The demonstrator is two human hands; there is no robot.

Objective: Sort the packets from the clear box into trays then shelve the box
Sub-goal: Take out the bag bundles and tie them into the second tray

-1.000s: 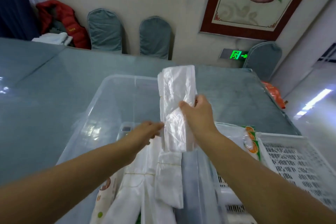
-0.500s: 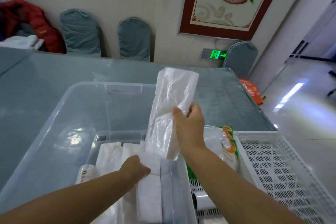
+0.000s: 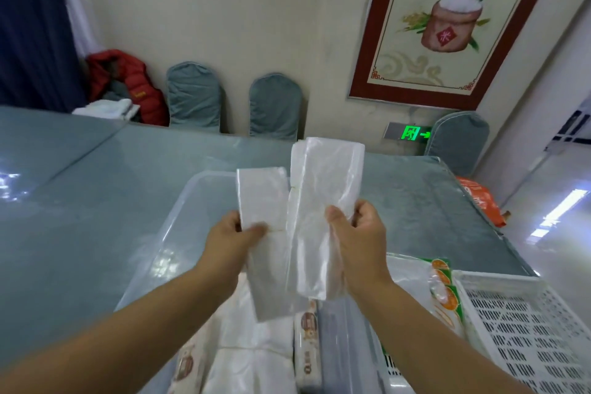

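You are mid-sort: your left hand [image 3: 231,237] pinches one white packet [image 3: 265,233] and your right hand [image 3: 359,238] grips a second, longer packet [image 3: 323,201], both lifted above the clear box [image 3: 179,217], side by side and about touching. More packets [image 3: 256,358] remain in the box. The white tray [image 3: 524,329] stands just right of it. Next, in my judgement, carry both rightward and release them into the tray

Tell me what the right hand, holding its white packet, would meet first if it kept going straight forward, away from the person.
Probably nothing soon: beyond the right hand and its white packet lies bare grey table past the clear box rim, then the chair at the wall. Depth is unclear.
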